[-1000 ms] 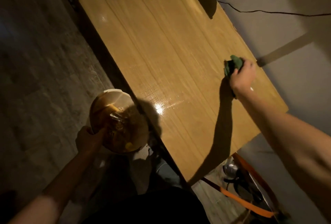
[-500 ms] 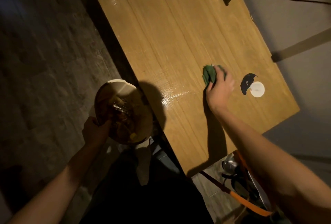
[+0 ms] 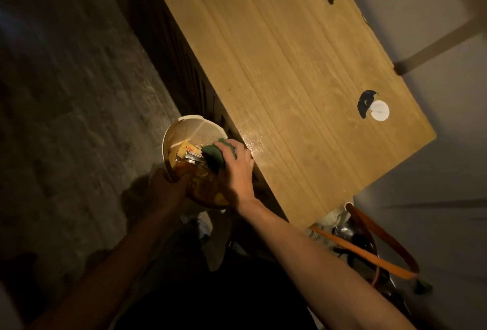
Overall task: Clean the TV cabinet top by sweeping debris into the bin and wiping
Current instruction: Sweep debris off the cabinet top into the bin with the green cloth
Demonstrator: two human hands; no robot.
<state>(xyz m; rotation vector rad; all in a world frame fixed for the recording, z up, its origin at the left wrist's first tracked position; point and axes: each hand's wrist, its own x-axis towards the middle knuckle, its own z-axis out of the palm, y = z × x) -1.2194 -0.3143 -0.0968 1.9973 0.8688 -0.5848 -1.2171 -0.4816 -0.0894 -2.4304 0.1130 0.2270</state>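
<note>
L hand [image 3: 168, 184] grips the bin [image 3: 184, 134] rim at 9 o'clock of the cabinet top's [image 3: 290, 79] near edge; R hand [image 3: 237, 166], fingers curled round the green cloth [image 3: 214, 157], sits over the bin mouth. Risk: bin's held w/ one hand and tilted, so a nudge could tip the rubbish out. Further off at 2 o'clock, a white disc [image 3: 379, 114] sits on the top, so the wipe probably isn't done.

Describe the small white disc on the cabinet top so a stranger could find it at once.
Start at the long wooden cabinet top and go to its far right end. The white disc lies there alone, overlapping a dark patch, the only pale round thing on the wood.
</note>
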